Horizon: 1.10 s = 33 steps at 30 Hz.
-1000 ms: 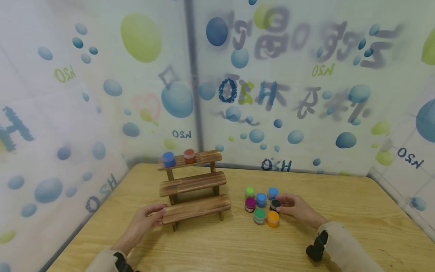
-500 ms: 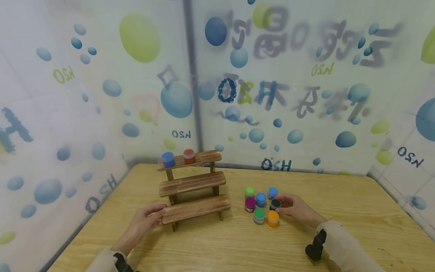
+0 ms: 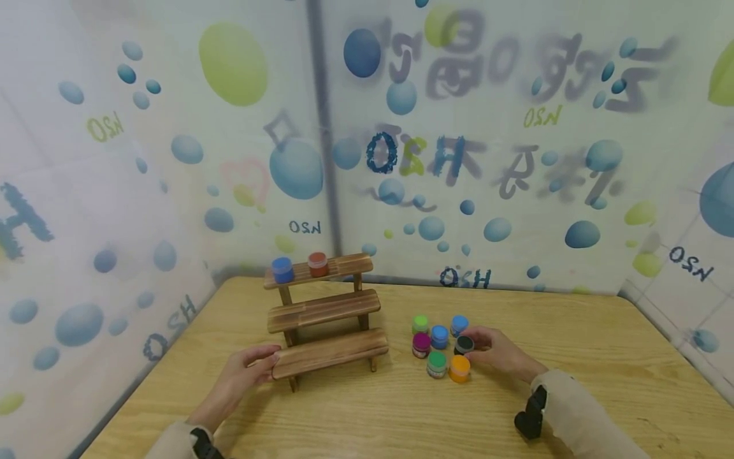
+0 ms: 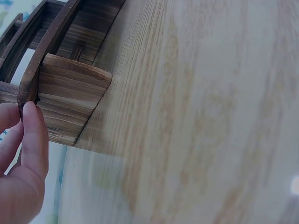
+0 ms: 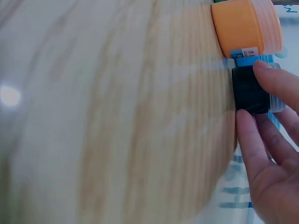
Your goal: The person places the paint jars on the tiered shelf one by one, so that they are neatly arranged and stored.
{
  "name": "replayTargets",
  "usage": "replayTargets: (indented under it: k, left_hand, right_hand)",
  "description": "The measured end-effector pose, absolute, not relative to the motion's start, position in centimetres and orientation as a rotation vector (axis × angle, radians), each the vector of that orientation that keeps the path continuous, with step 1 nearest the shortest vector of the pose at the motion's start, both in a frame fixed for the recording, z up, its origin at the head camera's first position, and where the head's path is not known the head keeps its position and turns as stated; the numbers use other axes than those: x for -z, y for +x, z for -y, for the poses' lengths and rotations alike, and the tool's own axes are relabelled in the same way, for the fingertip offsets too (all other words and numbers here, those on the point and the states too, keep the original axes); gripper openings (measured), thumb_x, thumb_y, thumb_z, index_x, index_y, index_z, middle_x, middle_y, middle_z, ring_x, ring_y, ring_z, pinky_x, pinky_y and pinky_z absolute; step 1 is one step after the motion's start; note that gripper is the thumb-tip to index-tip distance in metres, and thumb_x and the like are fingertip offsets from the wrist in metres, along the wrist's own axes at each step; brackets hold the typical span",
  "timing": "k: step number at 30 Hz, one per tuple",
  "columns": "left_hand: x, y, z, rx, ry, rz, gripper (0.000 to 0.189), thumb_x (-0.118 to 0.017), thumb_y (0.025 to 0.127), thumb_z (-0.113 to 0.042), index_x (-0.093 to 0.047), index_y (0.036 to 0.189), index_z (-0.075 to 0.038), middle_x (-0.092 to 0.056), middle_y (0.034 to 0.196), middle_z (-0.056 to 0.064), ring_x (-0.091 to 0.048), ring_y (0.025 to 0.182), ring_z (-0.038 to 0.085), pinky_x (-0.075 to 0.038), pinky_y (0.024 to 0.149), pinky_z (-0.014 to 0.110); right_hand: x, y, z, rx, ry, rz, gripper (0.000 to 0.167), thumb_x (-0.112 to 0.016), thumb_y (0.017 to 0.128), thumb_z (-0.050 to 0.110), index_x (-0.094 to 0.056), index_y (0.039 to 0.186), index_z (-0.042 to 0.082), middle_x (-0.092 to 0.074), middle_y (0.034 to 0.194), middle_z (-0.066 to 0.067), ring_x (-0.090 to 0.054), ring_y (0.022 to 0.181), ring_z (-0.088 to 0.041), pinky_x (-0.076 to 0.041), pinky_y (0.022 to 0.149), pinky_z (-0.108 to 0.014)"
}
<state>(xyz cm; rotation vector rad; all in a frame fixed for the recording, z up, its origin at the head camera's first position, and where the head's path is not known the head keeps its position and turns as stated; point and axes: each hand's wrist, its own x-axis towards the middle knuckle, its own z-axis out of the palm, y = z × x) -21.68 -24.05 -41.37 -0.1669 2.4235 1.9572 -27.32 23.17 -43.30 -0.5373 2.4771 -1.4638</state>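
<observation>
At the far left, a beige sleeve (image 3: 172,440) with a black strap (image 3: 204,444) leads to the left hand (image 3: 237,376), whose thumb and fingers pinch the left end of the lowest tier of a three-tier wooden display stand (image 3: 329,354). The stand sits upright on the wood-grain counter (image 3: 344,421). On its top tier a blue paint jar (image 3: 283,270) stands at the left end, and a red paint jar (image 3: 318,264) stands just right of it, a small gap between them.

Well apart from the stand, to its right, seven jars form a loose cluster on the counter. Its left side has a lime-green jar (image 3: 420,325) at the back and a magenta jar (image 3: 421,345) in front of it; next come a dark-green jar (image 3: 437,364) nearest the person and a mid-blue jar (image 3: 439,337) behind that. On the right side are a light-blue jar (image 3: 459,326) at the back, an orange jar (image 3: 459,369) in front, and between them a black jar (image 3: 464,346).

The right hand (image 3: 497,352) grips the black jar between thumb and fingers; its base seems to rest on the counter, though the fingers partly cover it. Beyond the hand, another beige sleeve (image 3: 585,414) carries a black wrist mount (image 3: 531,417).
</observation>
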Motion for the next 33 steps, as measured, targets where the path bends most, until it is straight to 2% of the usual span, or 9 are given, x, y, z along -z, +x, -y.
replayTargets:
  k: [18,33]
  left_hand:
    - [41.39,-21.65,24.08,-1.960,-0.167,-2.413,0.038,-0.059,0.086,-0.012,-0.052,0.116,0.010,-0.055,0.113,0.015,-0.057,0.073,0.012,-0.051,0.063,0.025]
    - [41.39,-21.58,24.02,-1.967,-0.162,-2.425,0.036,-0.059,0.086,-0.011,-0.053,0.115,0.010,-0.055,0.111,0.016,-0.058,0.076,0.012,-0.051,0.064,0.025]
  right_hand:
    - [43.04,-26.96,-22.88,1.428,-0.491,-2.517,0.037,-0.064,0.082,0.015,-0.053,0.114,0.001,-0.056,0.108,-0.011,-0.051,0.099,-0.026,-0.042,0.087,-0.044]
    - [42.81,-27.10,-23.12,1.413,-0.425,-2.556,0.043,-0.066,0.080,0.020,-0.052,0.116,0.001,-0.056,0.108,-0.011,-0.051,0.099,-0.026,-0.041,0.088,-0.044]
